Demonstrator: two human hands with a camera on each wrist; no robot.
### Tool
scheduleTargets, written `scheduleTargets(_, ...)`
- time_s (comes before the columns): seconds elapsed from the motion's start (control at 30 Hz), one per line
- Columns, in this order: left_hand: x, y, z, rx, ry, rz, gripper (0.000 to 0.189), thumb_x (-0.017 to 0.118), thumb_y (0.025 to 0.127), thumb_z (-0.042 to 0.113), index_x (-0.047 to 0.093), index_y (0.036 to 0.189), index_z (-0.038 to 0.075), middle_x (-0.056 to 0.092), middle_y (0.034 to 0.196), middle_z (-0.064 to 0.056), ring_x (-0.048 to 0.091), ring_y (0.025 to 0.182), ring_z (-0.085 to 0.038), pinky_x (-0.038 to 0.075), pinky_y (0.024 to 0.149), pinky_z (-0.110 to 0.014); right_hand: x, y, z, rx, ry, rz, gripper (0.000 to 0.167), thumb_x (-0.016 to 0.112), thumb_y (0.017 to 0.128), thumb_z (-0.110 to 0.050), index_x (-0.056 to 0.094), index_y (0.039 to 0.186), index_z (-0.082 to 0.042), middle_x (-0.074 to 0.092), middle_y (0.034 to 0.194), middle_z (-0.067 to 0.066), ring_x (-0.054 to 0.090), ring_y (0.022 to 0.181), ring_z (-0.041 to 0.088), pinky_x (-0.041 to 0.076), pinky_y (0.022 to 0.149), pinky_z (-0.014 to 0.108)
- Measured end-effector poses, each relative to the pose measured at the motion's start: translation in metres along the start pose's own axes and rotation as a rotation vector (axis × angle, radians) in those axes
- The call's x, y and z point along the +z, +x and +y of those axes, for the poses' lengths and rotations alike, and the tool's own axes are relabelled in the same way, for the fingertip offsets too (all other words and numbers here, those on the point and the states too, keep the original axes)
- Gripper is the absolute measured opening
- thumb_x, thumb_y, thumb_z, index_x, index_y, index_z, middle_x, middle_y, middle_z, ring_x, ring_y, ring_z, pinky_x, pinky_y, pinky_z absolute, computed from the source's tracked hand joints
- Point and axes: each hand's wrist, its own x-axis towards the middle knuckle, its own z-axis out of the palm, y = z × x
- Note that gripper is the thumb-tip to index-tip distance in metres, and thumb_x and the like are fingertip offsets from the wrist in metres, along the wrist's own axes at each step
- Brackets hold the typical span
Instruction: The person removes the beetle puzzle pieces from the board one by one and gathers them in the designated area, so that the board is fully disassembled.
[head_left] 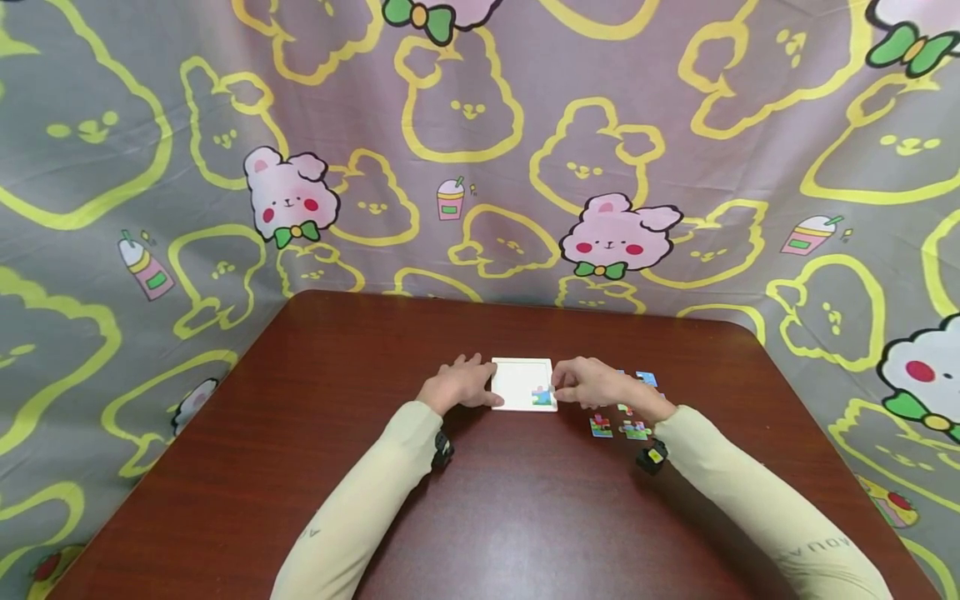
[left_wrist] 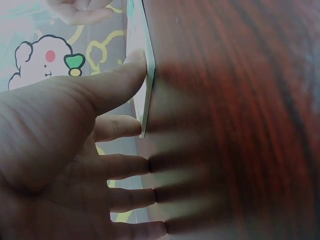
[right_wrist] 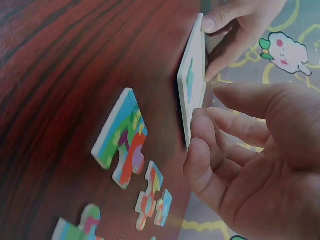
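A white puzzle tray (head_left: pixel 515 381) lies flat on the table, with one colourful puzzle piece (head_left: pixel 541 396) in its near right corner. My left hand (head_left: pixel 463 383) rests at the tray's left side. In the left wrist view its thumb touches the tray's edge (left_wrist: pixel 150 80), and the straight fingers reach down to the tabletop. Over the tray's right edge hovers my right hand (head_left: pixel 592 382), its fingers loosely bent. Nothing shows between those fingers (right_wrist: pixel 200 155) in the right wrist view.
Several loose puzzle pieces (head_left: pixel 601 426) lie to the right of the tray, partly hidden under my right forearm. A larger piece (right_wrist: pixel 125 140) shows close up in the right wrist view. Behind the brown table (head_left: pixel 375 358) hangs a patterned curtain (head_left: pixel 360 125).
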Motion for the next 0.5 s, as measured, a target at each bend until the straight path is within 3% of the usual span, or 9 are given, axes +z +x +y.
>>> scheduleTargets(0.5,0.000,0.000,-0.001,-0.001,0.006,-0.002,0.073,0.058,0.095,0.051,0.030,0.155,0.020,0.020,0.164,-0.012,0.016,0.151,-0.040,0.021,0.119,-0.058,0.014,0.011,-0.006,0.092,0.003,-0.018,0.021,0.072,0.089,-0.018,0.064,0.105,-0.008,0.065,0.070,-0.002,0.057,0.048,0.016,0.048,0.046,0.026)
